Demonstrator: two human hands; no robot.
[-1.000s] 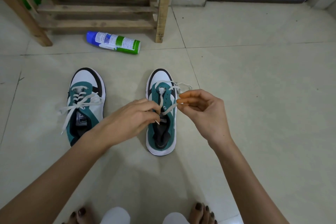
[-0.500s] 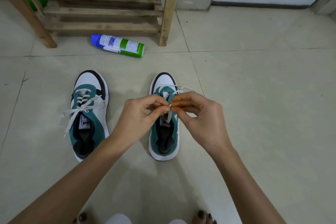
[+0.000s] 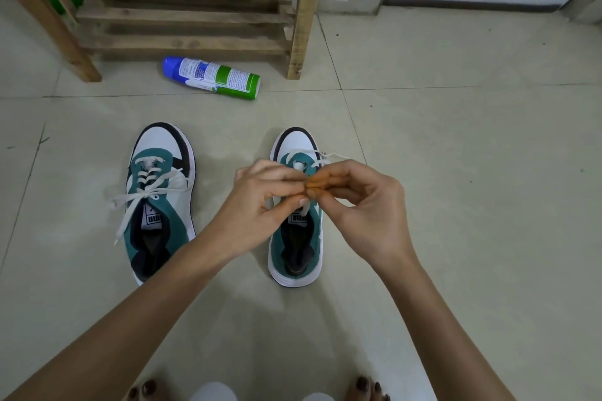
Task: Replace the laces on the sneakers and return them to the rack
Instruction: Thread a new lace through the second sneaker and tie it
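Head, left hand (image 3: 260, 202), right hand (image 3: 361, 205) pinching lace (image 3: 304, 204) over sneaker (image 3: 294, 257)

The left sneaker (image 3: 159, 205) sits beside the right sneaker (image 3: 294, 257), over whose lace (image 3: 329, 156) my left hand (image 3: 260, 202) and right hand (image 3: 361, 205) meet. Beyond them a can (image 3: 211, 76) lies before the rack (image 3: 182, 15).

Just this side of the spray can (image 3: 211, 76) lying on the floor, whose small print I can't make out, the left sneaker (image 3: 163, 205) carries a white tongue label (image 3: 153, 219) reading PUMA upside down, and the right sneaker (image 3: 294, 238) shows the same word.
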